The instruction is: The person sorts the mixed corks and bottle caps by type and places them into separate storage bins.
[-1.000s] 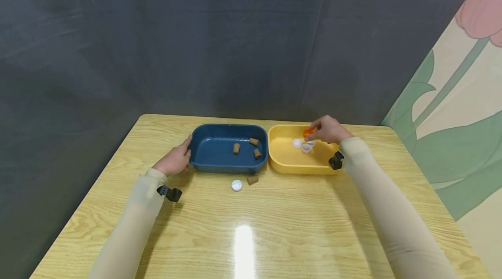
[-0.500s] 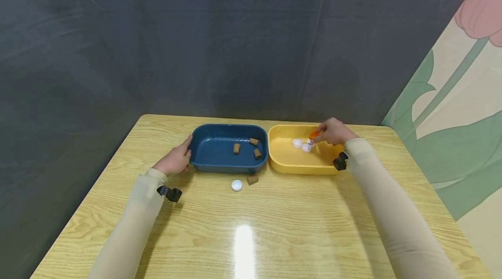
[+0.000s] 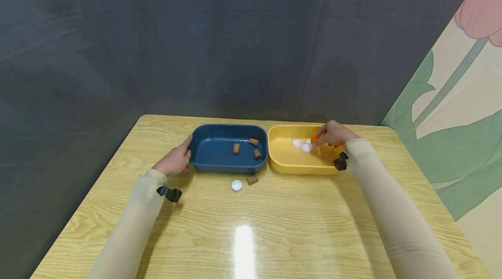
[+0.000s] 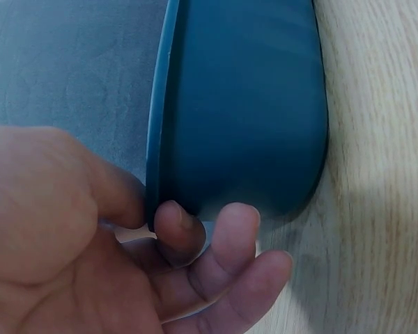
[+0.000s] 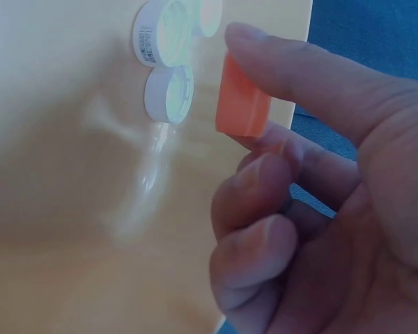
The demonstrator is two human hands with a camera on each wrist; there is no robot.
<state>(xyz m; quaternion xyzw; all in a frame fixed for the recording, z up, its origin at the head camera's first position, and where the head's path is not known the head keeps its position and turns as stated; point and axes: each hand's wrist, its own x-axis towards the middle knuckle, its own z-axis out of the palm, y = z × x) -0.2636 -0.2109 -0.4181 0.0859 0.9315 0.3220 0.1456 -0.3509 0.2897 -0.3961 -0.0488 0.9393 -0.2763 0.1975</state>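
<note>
My left hand (image 3: 174,160) holds the left end of a blue tray (image 3: 227,168). In the left wrist view its thumb and index finger pinch the corner of the rim, while the other fingers curl beside the outer wall. Over the right half of a yellow tray (image 3: 300,169), my right hand (image 3: 333,133) pinches a small orange block-like piece (image 5: 240,101) between thumb and fingers. Close beside that hand lie white bottle caps (image 5: 168,94) inside the yellow tray. Three corks (image 3: 236,148) lie in the blue tray.
Both trays stand side by side along the back of the wooden table (image 3: 204,226). In front of the blue tray lie a white bottle cap (image 3: 236,185) and a cork (image 3: 252,179). A dark cloth (image 3: 235,43) hangs behind the table.
My right hand has shifted slightly to the right and toward me, carrying the orange piece away from the white caps. The left hand and both trays stay put.
</note>
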